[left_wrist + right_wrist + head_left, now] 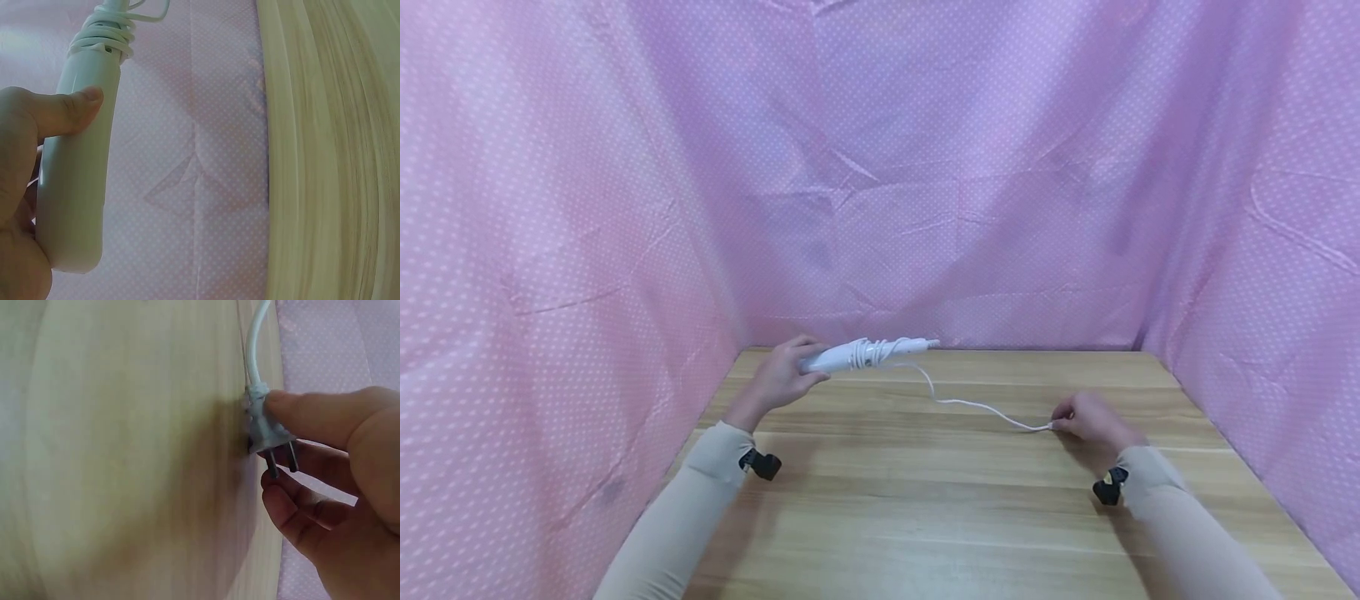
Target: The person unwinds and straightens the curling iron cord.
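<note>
My left hand (784,375) grips the wide, rounded end of a long white corded appliance (831,360), holding it above the far left part of the table. In the left wrist view my thumb (72,111) lies along its smooth body (78,181). Several turns of white cord (103,36) wrap its middle, and its narrow end points right. A loose length of the cord (973,404) sags across to my right hand (1093,419). There, thumb and fingers pinch the two-pin plug (265,428), whose metal prongs point back toward the palm.
The wood-grain table (940,500) spreads beneath both hands. Pink dotted cloth (955,208) hangs behind it and along both sides, close to the table's edges. Small black devices (762,463) are strapped at both wrists.
</note>
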### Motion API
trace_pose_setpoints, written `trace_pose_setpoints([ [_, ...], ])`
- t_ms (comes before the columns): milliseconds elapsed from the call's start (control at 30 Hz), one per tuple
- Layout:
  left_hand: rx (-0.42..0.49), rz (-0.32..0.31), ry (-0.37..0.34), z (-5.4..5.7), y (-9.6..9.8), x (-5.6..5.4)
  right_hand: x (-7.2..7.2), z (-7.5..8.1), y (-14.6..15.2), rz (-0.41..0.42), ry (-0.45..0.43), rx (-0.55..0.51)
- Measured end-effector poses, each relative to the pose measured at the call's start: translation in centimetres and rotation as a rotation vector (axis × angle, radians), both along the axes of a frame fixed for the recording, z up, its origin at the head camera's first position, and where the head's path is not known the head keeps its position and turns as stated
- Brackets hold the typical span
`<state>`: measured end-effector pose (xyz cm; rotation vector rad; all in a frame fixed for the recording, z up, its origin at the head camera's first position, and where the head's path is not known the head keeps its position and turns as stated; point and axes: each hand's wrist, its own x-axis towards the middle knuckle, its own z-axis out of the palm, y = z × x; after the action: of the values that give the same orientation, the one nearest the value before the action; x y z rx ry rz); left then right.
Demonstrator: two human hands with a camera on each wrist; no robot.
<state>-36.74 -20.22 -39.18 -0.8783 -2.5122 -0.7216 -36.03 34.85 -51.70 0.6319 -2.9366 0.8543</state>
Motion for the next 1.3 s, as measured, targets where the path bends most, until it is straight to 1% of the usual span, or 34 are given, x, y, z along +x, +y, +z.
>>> trace_pose_setpoints([
  [100, 0.0, -0.003, -0.006, 0.1, 0.2, 0.1, 0.1, -0.2, -0.2, -0.031, -0.01, -0.021],
  [167, -0.005, 0.0, -0.01, 0.1, 0.3, 0.2, 0.1, -0.3, -0.3, -0.054, 0.009, -0.014],
  [300, -0.016, 0.008, -0.011, 0.0, 0.4, 0.3, 0.1, -0.2, -0.4, -0.073, 0.042, 0.006],
  [367, -0.02, 0.008, -0.006, -0.1, 0.5, 0.3, 0.1, -0.1, -0.5, -0.091, 0.016, -0.002],
  [433, -0.024, 0.008, 0.002, -0.1, 0.5, 0.4, 0.1, 0.0, -0.6, -0.105, -0.031, -0.023],
  [533, -0.025, 0.006, 0.015, -0.1, 0.7, 0.4, 0.0, 0.2, -0.8, -0.126, -0.056, -0.048],
  [633, -0.028, -0.002, 0.034, 0.0, 0.9, 0.4, -0.1, 0.6, -1.1, -0.138, -0.029, -0.041],
  [700, -0.031, -0.004, 0.047, 0.1, 1.0, 0.4, -0.2, 1.0, -1.3, -0.142, 0.009, -0.028],
  [800, -0.032, -0.007, 0.053, 0.3, 1.2, 0.4, -0.5, 1.9, -2.1, -0.13, 0.074, -0.041],
  [933, -0.038, 0.005, 0.046, 0.5, 1.3, 0.5, -0.3, 3.7, -4.0, -0.123, 0.167, -0.121],
  [1067, -0.048, 0.01, 0.039, 0.8, 1.4, 0.5, 0.3, 5.7, -6.2, -0.12, 0.203, -0.228],
  [1300, -0.039, 0.007, 0.077, 1.9, 2.1, 0.3, 1.3, 8.8, -10.1, -0.044, 0.26, -0.424],
])
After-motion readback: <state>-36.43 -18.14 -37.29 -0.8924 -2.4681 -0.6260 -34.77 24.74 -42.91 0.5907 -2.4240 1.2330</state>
